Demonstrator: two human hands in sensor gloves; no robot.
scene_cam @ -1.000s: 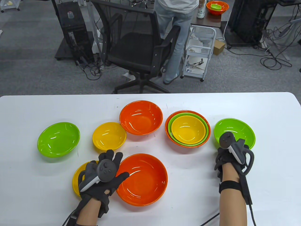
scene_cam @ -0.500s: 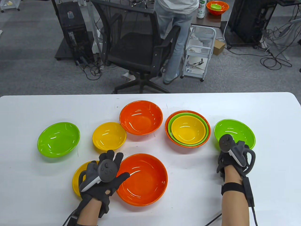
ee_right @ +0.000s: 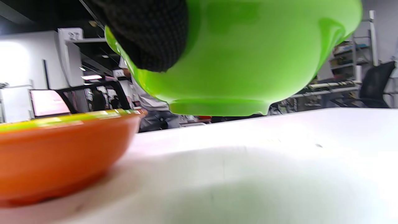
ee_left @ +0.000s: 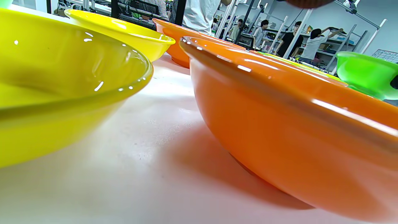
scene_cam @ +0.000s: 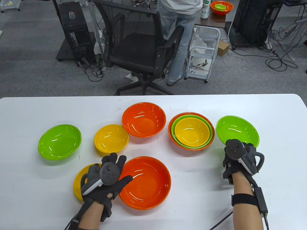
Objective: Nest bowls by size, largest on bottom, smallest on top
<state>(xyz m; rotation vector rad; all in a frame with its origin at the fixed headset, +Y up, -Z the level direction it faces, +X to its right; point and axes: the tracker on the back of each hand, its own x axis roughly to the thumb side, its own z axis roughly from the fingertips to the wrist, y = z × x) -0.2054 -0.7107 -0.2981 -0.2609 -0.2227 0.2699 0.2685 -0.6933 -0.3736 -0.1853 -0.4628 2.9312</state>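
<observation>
A: Nearest first, what lies under the left hand [scene_cam: 105, 177]?

B: In the table view it hovers palm down, fingers spread wide, over the gap between a yellow bowl [scene_cam: 79, 183] and the large orange bowl [scene_cam: 147, 183]. Its thumb reaches over the orange rim; I cannot tell whether it touches. The left wrist view has no fingers in it, but it shows those two bowls standing apart on the white table [scene_cam: 36, 191], which the glove hides from above.

A: And the right hand [scene_cam: 236, 159]?

B: From above it sits at the near rim of the right green bowl [scene_cam: 237, 130], knuckles up, fingers hidden. Only the right wrist view shows that the bowl is lifted: its foot hangs clear of the table, with a gloved fingertip [ee_right: 149, 34] pressed to its outer wall. So that hand holds it.

A: Farther back?

B: The finished stack [scene_cam: 191, 131], yellow in green in orange, sits just left of the lifted bowl. Beyond the left hand are a small yellow bowl [scene_cam: 111, 138], another orange bowl [scene_cam: 144, 119], and a green bowl [scene_cam: 60, 141] far left.
</observation>
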